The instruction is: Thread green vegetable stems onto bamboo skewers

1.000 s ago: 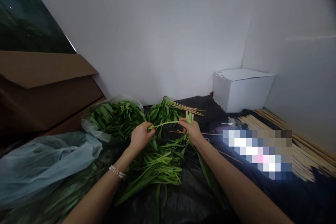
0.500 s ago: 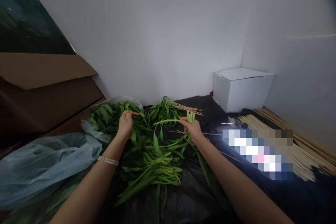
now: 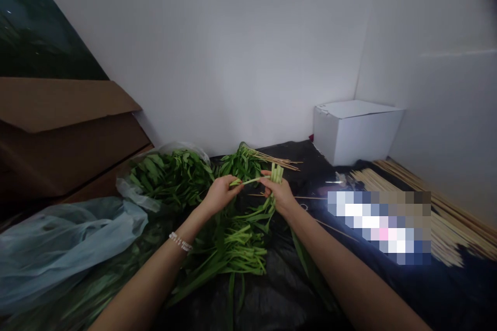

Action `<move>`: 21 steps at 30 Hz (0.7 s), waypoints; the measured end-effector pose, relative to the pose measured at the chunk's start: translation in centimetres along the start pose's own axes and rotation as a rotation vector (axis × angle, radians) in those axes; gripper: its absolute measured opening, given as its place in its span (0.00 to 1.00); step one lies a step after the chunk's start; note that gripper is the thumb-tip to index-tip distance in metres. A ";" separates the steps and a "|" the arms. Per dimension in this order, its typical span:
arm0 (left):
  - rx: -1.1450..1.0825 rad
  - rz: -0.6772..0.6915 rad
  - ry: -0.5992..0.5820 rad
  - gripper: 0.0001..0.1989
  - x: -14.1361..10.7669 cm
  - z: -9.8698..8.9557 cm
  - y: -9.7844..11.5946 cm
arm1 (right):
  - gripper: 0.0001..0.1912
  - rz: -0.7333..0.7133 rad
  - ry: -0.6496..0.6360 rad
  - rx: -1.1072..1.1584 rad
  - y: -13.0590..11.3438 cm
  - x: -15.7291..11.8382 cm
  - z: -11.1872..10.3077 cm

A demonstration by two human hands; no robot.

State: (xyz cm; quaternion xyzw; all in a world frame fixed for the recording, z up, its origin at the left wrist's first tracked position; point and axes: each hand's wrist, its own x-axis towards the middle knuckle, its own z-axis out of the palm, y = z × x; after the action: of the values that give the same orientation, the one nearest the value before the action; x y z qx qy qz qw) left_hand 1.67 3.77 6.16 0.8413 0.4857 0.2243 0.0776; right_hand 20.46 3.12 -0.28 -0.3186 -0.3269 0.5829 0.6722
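My left hand (image 3: 223, 192), with a pale bracelet at the wrist, pinches a green stem (image 3: 251, 181) that runs across to my right hand. Upright in my right hand (image 3: 280, 192) is a small bunch of cut green stems (image 3: 277, 171), its fingers closed round them. Below the hands lies a pile of leafy green stems (image 3: 244, 253) on black plastic sheeting (image 3: 287, 279). Just behind them, a leafy bundle (image 3: 243, 160) rests with thin sticks (image 3: 277, 158) pointing right.
An open plastic bag of leaves (image 3: 171, 170) is at left, beside a bluish plastic bag (image 3: 73, 243) and a cardboard box (image 3: 70, 134). A white box (image 3: 357, 132) stands back right, with many wooden sticks (image 3: 450, 217) nearer. A blurred patch covers something there.
My left hand has moved right from above the bagged leaves to beside my right hand, and now grips the stem. My right hand has shifted slightly left.
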 end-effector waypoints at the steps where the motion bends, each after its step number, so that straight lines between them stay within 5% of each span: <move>1: 0.032 0.014 -0.007 0.13 0.0 0.1 0.1 | 0.21 0.040 -0.008 0.057 0.1 0.0 0.1; 11: 0.389 0.076 -0.008 0.09 -1.6 0.7 1.4 | 0.20 0.136 -0.181 0.058 0.9 -0.8 0.5; 14: 0.246 -0.020 0.083 0.10 -1.3 0.6 1.3 | 0.19 0.175 -0.199 0.075 1.1 -0.9 0.7; 17: -0.100 -0.244 0.296 0.10 -0.4 -0.2 0.0 | 0.17 0.155 -0.127 0.160 0.6 -0.3 0.2; 21: -0.321 -0.432 0.545 0.10 0.8 -4.0 -3.0 | 0.12 0.111 0.095 0.270 -1.2 1.7 -1.7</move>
State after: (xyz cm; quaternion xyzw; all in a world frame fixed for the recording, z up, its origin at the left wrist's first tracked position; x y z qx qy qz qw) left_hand -2.14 5.60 8.90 0.6063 0.6132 0.4915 0.1221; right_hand 22.74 4.57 -0.20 -0.2704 -0.1952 0.6420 0.6903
